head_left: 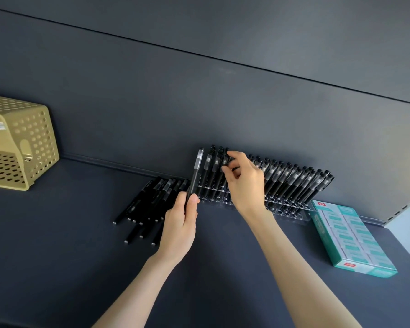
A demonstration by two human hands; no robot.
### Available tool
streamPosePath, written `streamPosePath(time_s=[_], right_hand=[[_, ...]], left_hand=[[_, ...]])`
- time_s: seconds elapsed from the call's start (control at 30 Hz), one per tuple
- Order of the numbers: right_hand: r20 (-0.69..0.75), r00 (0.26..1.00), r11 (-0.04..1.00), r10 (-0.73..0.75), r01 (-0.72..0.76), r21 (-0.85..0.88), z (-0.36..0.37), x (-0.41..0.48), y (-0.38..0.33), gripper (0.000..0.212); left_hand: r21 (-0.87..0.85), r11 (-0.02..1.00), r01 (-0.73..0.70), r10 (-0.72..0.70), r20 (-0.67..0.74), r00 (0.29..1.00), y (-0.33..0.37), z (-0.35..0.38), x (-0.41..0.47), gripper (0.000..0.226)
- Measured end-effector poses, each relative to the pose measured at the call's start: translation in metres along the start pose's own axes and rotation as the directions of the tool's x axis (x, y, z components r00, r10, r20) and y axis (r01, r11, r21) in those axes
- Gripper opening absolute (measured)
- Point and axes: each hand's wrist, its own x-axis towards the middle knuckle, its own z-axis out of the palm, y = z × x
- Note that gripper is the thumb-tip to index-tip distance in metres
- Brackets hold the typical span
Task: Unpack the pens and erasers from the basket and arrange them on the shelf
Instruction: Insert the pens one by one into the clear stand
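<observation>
My left hand [180, 221] grips one black pen [195, 172] upright by its lower end, cap up. My right hand [245, 183] pinches the top of another black pen [224, 162] standing in the clear pen rack [291, 207] against the back wall. Several black pens [294, 183] stand leaning in that rack. A loose pile of black pens [149, 202] lies flat on the dark shelf [69, 245], just left of my left hand. A teal and white box of erasers [350, 235] lies at the right.
A tan perforated plastic basket [21, 143] lies on its side at the far left of the shelf, its opening facing me. The dark back wall [152, 102] rises behind the rack. The shelf's right end [402, 223] is near the eraser box.
</observation>
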Motion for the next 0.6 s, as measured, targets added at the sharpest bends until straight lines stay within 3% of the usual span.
streamPosePath(time_s=[0.2,0.27,0.37,0.6], right_hand=[[-0.031,0.997,0.997,0.073,-0.072,0.029,-0.006,-0.01,-0.002,0.03],[-0.025,0.988,0.966,0.155,-0.146,0.215,-0.012,-0.016,-0.005,0.025],[0.15,0.963,0.818,0.224,-0.269,0.508,-0.022,-0.023,-0.009,0.018],[0.195,0.95,0.682,0.243,-0.311,0.662,-0.035,-0.031,-0.004,0.027]], left_hand=[[-0.008,1.0,-0.011,0.012,0.044,0.999,0.002,-0.003,-0.001,0.05],[-0.01,1.0,-0.016,0.017,0.092,0.996,0.005,-0.003,-0.003,0.048],[-0.01,1.0,-0.022,0.024,0.196,0.98,0.007,0.0,-0.006,0.037],[-0.004,0.999,-0.041,0.04,0.289,0.956,0.005,0.007,-0.01,0.031]])
